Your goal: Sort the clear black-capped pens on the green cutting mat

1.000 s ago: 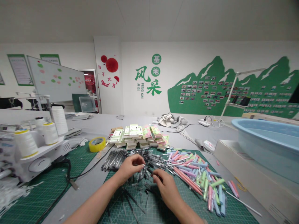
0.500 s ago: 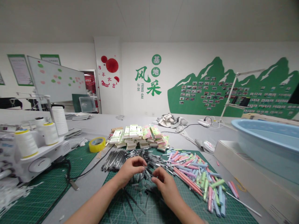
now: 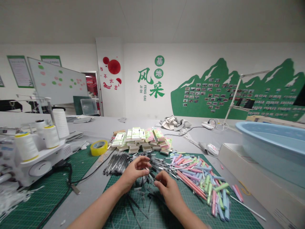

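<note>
My left hand (image 3: pixel 137 168) is held over the middle of the green cutting mat, thumb and fingers curled together around something small and clear that I cannot make out. Just to its right, my right hand (image 3: pixel 168 186) pinches a small dark piece between thumb and forefinger; its kind is unclear. Beneath and between both hands lie loose clear and black pen parts (image 3: pixel 143 192). Dark pen-like sticks (image 3: pixel 117 163) are bunched beyond my left hand. To the right spreads a pile of pink, blue, green and purple pen barrels (image 3: pixel 206 182).
Small printed boxes (image 3: pixel 137 135) are stacked behind the pens, with yellow tape (image 3: pixel 99 148) beside them. On the left stands a sewing machine with thread cones (image 3: pixel 51 136). A blue basin (image 3: pixel 274 149) rests on a white box (image 3: pixel 252 181) at right. A black cable (image 3: pixel 95 173) crosses the table.
My left hand has lifted slightly, its fingers opening a little at the top. My right hand has stayed nearly still. The piles look the same.
</note>
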Demonstrator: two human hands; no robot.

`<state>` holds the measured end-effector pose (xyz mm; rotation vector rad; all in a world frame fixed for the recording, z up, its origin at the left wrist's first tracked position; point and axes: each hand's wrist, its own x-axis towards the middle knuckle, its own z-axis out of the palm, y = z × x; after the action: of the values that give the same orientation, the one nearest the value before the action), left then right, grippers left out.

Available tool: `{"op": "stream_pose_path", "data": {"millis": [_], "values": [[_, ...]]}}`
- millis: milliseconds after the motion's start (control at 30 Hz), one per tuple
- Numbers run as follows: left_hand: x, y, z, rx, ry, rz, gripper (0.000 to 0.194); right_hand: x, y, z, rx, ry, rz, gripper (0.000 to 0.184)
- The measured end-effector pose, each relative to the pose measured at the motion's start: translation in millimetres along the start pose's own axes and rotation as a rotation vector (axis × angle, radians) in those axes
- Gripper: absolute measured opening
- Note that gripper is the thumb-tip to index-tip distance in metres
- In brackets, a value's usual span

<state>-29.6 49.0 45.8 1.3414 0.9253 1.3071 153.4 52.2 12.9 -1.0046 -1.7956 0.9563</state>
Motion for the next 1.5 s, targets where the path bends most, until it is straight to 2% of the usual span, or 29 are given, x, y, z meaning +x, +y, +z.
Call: {"op": "stream_pose_path", "data": {"millis": [133, 333, 467, 567, 733, 933, 1067, 1300, 1500], "values": [[-1, -1, 0.6, 0.079, 0.016, -0.041, 0.015, -1, -1, 0, 0.030, 0.004, 0.001, 0.003], [-3, -1, -4.8, 0.094, -0.004, -0.035, 0.017, 0, -2, 3, 0.153, -0.065, 0.050, 0.007], [-6, -2, -3.7, -0.058, -0.043, -0.099, 0.033, -1, -4, 4, 0.165, -0.076, 0.052, 0.008], [-6, -4, -0.6, -0.080, 0.008, -0.161, 0.025, -1, -5, 3, 0.155, -0.063, 0.044, 0.009], [-4, -6, -0.9, 0.022, 0.087, -0.094, 0.020, -1, -3, 3, 0.174, -0.064, 0.051, 0.010], [-7, -6, -1.2, -0.131, 0.032, -0.158, 0.030, 0, -1, 5, 0.210, -0.068, 0.055, 0.010], [-6, -8, 1.8, -0.062, 0.074, -0.124, 0.018, -1, -4, 5, 0.234, -0.072, 0.054, 0.012], [-5, -5, 2.5, 0.021, 0.096, -0.037, 0.020, -1, -1, 8, 0.428, -0.154, 0.163, 0.020], [-3, -8, 1.3, -0.028, 0.104, -0.055, 0.022, 0, 1, 12, 0.531, -0.187, 0.227, 0.027]]}}
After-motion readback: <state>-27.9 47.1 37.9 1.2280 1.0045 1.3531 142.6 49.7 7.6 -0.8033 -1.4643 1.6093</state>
